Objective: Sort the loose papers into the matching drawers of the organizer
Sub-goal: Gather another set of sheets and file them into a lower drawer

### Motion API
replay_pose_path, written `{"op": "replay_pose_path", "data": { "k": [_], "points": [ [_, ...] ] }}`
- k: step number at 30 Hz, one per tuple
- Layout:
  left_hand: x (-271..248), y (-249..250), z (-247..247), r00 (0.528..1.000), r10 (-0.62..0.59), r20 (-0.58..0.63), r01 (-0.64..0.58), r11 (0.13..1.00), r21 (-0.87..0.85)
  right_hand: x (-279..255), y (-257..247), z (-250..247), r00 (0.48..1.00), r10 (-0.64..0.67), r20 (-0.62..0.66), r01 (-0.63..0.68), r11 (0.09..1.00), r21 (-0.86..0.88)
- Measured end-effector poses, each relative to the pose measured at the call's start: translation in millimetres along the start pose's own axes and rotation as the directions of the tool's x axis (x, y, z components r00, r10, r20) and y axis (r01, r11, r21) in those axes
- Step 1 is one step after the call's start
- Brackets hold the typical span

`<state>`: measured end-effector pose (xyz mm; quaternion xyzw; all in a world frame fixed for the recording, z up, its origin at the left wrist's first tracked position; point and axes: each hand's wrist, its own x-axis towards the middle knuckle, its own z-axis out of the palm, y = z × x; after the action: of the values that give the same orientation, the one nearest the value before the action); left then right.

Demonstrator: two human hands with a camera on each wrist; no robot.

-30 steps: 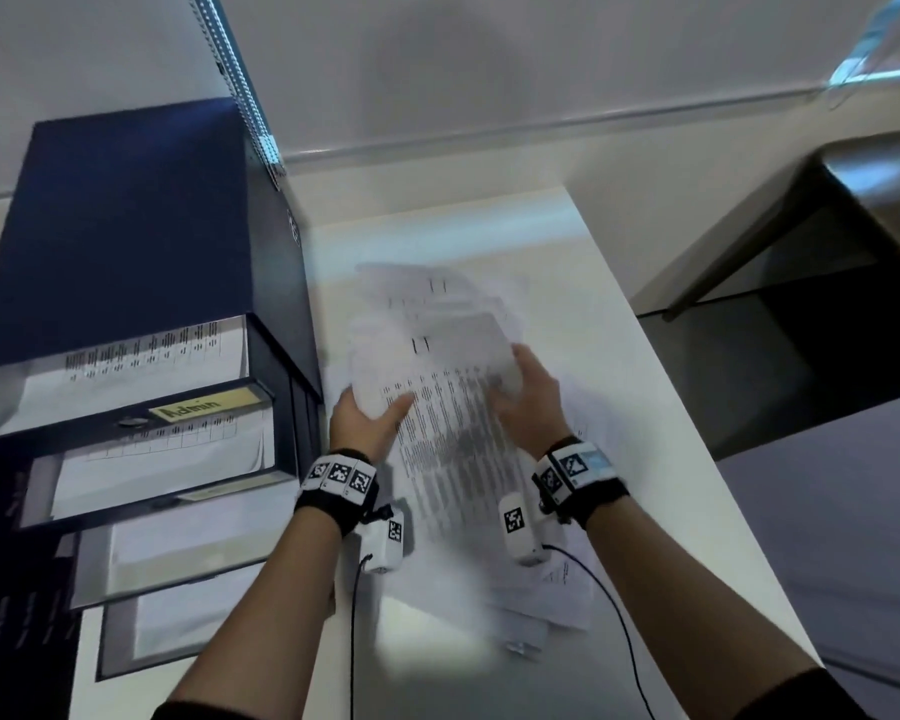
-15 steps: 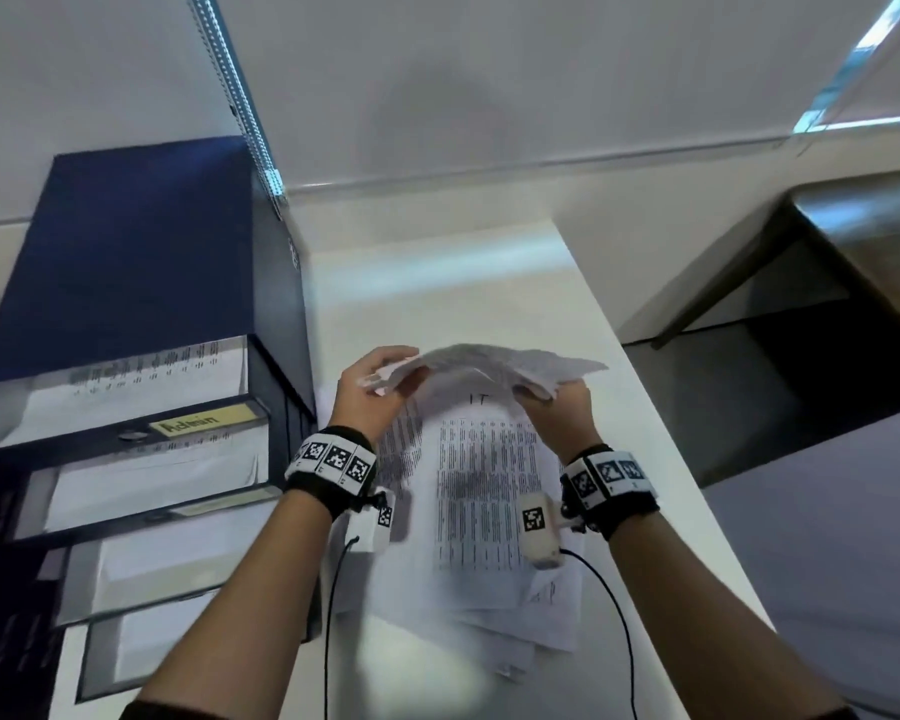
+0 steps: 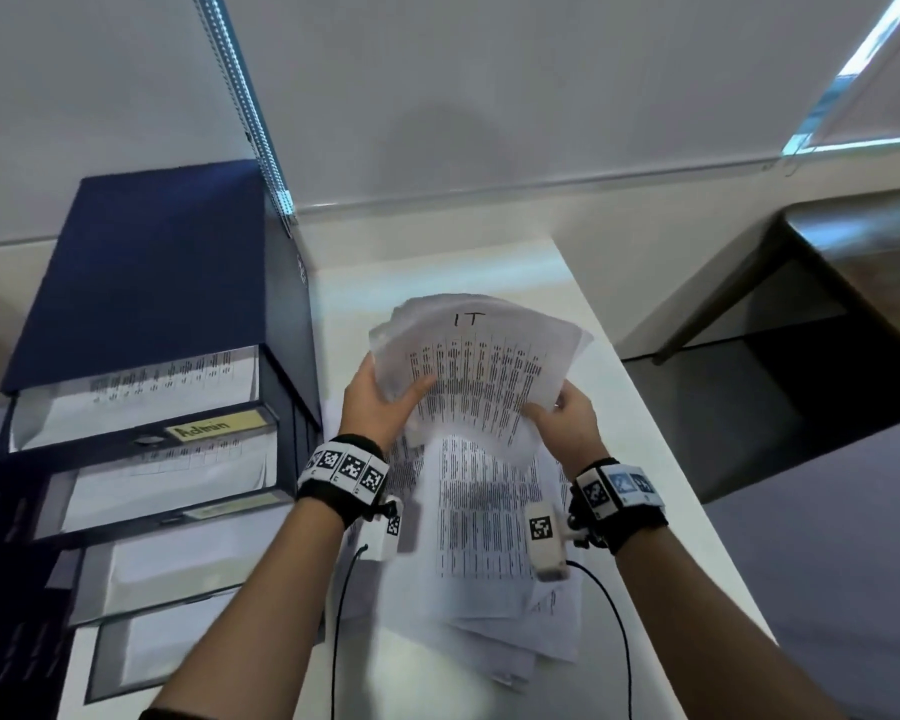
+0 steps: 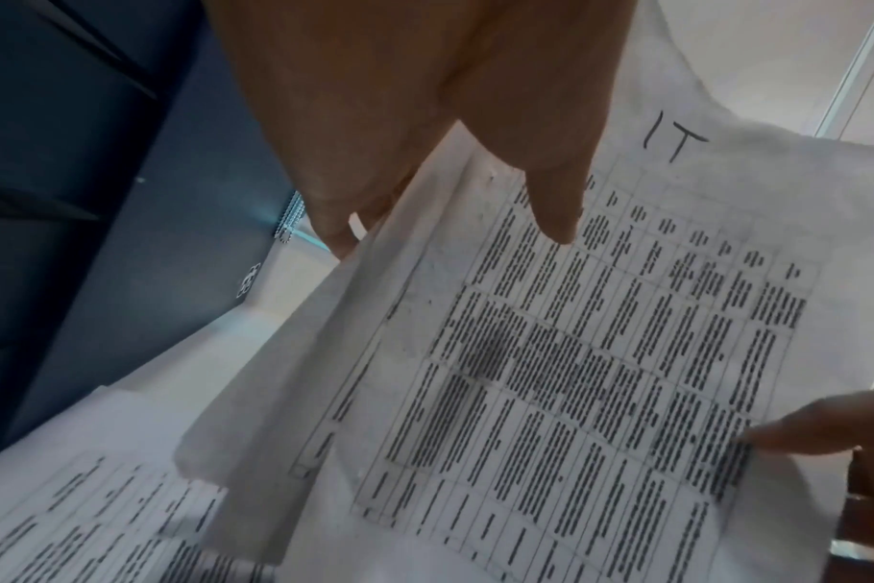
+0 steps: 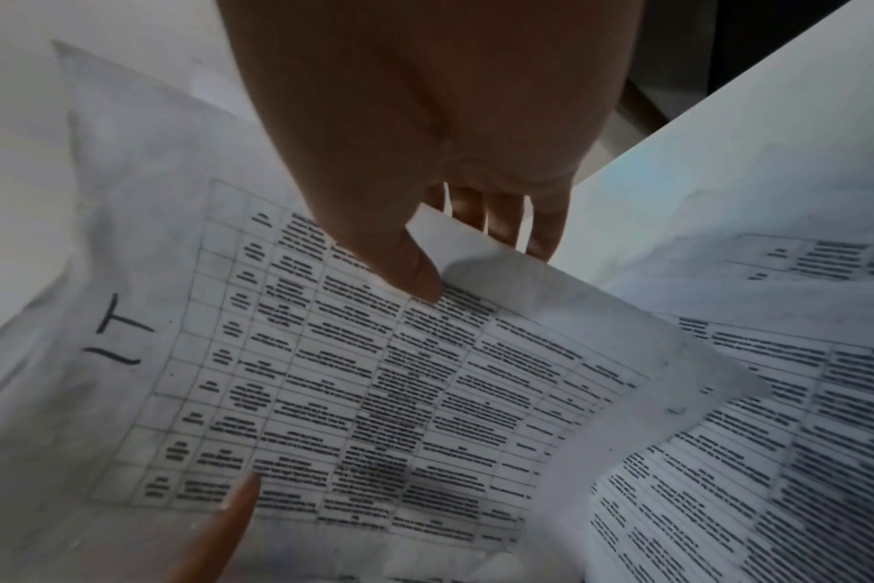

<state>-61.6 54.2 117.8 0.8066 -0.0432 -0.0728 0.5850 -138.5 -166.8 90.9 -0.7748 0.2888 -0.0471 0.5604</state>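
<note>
A small bundle of printed sheets, the top sheet (image 3: 481,371) hand-marked "IT", is held up above the desk by both hands. My left hand (image 3: 380,402) pinches its left edge, thumb (image 4: 549,189) on top and fingers underneath. My right hand (image 3: 562,418) pinches its right edge, thumb (image 5: 410,268) on the print. The IT sheet (image 4: 600,335) (image 5: 350,394) fills both wrist views. A pile of loose papers (image 3: 484,537) lies on the desk beneath. The dark blue drawer organizer (image 3: 141,314) stands at the left, several drawers pulled out with papers inside; one drawer label (image 3: 219,426) reads "Admin".
The white desk (image 3: 661,501) ends close to my right hand, with dark floor beyond its right edge. A dark wooden table (image 3: 863,262) stands at the far right. A wall runs behind the desk. Cables (image 3: 609,615) trail from my wrist devices over the papers.
Both hands lifted the IT bundle off the pile and tilted it up so its printed face shows. The head view shifted slightly.
</note>
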Motion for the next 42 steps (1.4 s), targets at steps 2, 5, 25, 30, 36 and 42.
{"op": "replay_pose_path", "data": {
  "k": [2,5,25,30,36,42],
  "points": [
    [-3.5,4.6,-2.2,0.999,0.02,-0.034,-0.022,0.998,-0.054,-1.6,-7.1,-0.3,1.0,-0.005,-0.009,0.005,1.0,-0.015],
    [-4.4,12.1,-6.2,0.996,0.066,-0.061,-0.073,0.99,-0.123,-3.3,-14.2,-3.9,0.998,-0.048,-0.028,0.048,0.999,-0.003],
    [-69.0,29.3,-99.7,0.981,0.112,-0.161,-0.128,0.987,-0.098,-78.2,-71.6,17.8,0.937,-0.307,0.168,0.297,0.951,0.082],
    [-93.9,18.1,-177.7,0.977,0.038,-0.211,-0.049,0.998,-0.045,-121.1,-105.5,56.1,0.866,-0.392,0.31,0.362,0.92,0.153],
    [-149.0,-8.0,-265.0,0.954,-0.175,-0.245,0.194,0.979,0.056,-163.5,-104.6,130.6,0.707,-0.319,0.631,0.278,0.946,0.167],
    [-211.3,-29.7,-316.0,0.87,-0.445,-0.214,0.477,0.869,0.13,-220.8,-70.5,186.1,0.506,0.074,0.859,-0.115,0.993,-0.018]
  ]
}}
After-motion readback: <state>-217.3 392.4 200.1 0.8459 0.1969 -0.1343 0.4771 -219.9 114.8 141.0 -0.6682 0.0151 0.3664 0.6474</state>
